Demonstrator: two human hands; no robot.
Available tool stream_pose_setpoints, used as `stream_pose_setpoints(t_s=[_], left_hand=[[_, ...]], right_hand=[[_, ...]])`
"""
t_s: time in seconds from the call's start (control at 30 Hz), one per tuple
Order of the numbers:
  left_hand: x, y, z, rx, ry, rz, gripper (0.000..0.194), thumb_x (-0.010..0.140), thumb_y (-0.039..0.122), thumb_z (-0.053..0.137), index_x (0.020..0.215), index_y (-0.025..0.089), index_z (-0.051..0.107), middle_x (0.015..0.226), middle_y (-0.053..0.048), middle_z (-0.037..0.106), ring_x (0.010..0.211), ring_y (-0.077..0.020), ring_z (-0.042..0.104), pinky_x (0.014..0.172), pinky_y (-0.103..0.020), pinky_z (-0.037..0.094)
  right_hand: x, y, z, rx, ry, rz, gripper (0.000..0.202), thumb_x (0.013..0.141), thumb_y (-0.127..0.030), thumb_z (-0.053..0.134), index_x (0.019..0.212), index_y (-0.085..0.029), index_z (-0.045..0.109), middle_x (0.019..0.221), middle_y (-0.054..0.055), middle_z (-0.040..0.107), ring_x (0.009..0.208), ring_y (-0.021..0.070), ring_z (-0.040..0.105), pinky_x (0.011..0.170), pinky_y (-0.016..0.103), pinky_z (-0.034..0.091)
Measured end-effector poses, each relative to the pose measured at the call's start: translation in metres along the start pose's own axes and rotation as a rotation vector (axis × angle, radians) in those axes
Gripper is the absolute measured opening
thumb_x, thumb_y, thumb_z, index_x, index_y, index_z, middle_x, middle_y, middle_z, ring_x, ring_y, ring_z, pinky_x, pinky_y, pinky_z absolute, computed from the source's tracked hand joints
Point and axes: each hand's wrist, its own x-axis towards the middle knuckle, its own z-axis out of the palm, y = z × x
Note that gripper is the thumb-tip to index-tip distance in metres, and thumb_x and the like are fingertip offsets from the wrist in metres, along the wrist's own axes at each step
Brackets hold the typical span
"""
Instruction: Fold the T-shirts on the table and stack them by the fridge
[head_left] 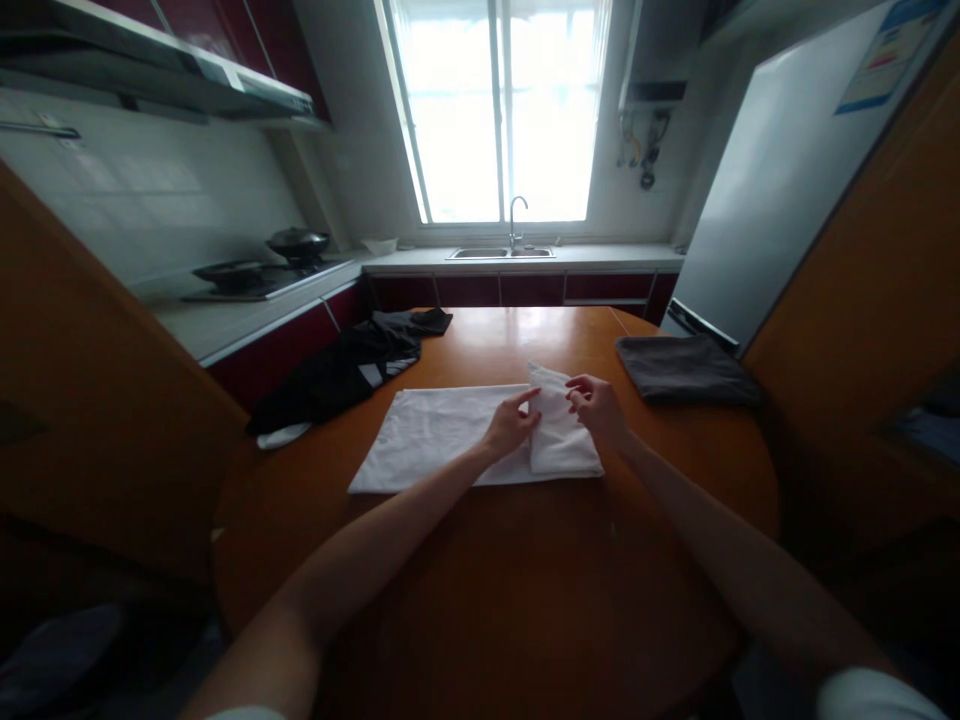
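A white cloth lies flat on the round wooden table, its right end folded over into a narrower flap. My left hand is at the flap's left edge, with thumb and index finger apart and their tips touching the fabric there. Over the flap's upper right side is my right hand, its fingers loosely bent and spread, with nothing visible between them. Whether its fingertips touch the cloth I cannot tell.
The brown table has a rumpled black garment on its left and a folded dark grey cloth on its right. Beyond stand a counter with a sink, a stove with pans and a fridge.
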Motion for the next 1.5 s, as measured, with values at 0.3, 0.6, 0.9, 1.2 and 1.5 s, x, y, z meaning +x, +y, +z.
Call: stream_pose_setpoints(t_s=[0.3, 0.6, 0.9, 1.2, 1.5], left_hand=[[0.004, 0.066, -0.065, -0.145, -0.057, -0.033, 0.078, 0.071, 0.038, 0.084, 0.140, 0.010, 0.061, 0.082, -0.007, 0.075, 0.062, -0.0126, 0.060, 0.057, -0.022, 0.044], [-0.028, 0.074, -0.185, 0.044, 0.048, -0.184, 0.084, 0.061, 0.043, 0.090, 0.135, 0.014, 0.065, 0.100, -0.009, 0.076, 0.071, -0.0151, 0.064, 0.061, -0.023, 0.048], [-0.066, -0.005, -0.232, 0.279, 0.148, -0.307, 0.068, 0.048, 0.038, 0.092, 0.110, 0.015, 0.079, 0.111, -0.012, 0.077, 0.093, -0.0265, 0.071, 0.077, -0.030, 0.054], [-0.070, -0.011, -0.241, 0.224, 0.174, -0.199, 0.074, 0.060, 0.038, 0.088, 0.127, 0.012, 0.071, 0.129, -0.015, 0.070, 0.108, -0.0292, 0.069, 0.091, -0.033, 0.052], [-0.076, -0.019, -0.255, 0.400, 0.069, -0.275, 0.062, 0.064, 0.029, 0.081, 0.124, 0.014, 0.073, 0.121, -0.010, 0.074, 0.105, -0.0261, 0.069, 0.087, -0.027, 0.051]], right_hand=[[-0.017, -0.017, 0.000, 0.026, 0.065, -0.262, 0.019, 0.083, -0.023, 0.051, 0.091, -0.020, 0.068, 0.093, 0.005, 0.073, 0.082, 0.0176, 0.067, 0.070, 0.026, 0.053], [-0.065, -0.020, 0.042, -0.172, -0.303, -0.768, 0.041, 0.091, -0.036, 0.067, 0.130, -0.028, 0.064, 0.136, 0.012, 0.058, 0.128, 0.0283, 0.052, 0.108, 0.048, 0.045], [-0.081, -0.012, 0.063, -0.352, -0.506, -0.842, 0.058, 0.089, -0.029, 0.067, 0.145, -0.028, 0.054, 0.151, 0.012, 0.050, 0.139, 0.0311, 0.043, 0.116, 0.053, 0.035], [-0.079, -0.006, 0.065, -0.363, -0.459, -0.874, 0.039, 0.092, -0.026, 0.064, 0.131, -0.026, 0.066, 0.143, 0.011, 0.059, 0.134, 0.0304, 0.050, 0.112, 0.054, 0.040], [-0.080, -0.003, 0.067, -0.388, -0.462, -0.945, 0.036, 0.095, -0.027, 0.061, 0.130, -0.025, 0.065, 0.142, 0.012, 0.059, 0.133, 0.0305, 0.051, 0.110, 0.055, 0.043]])
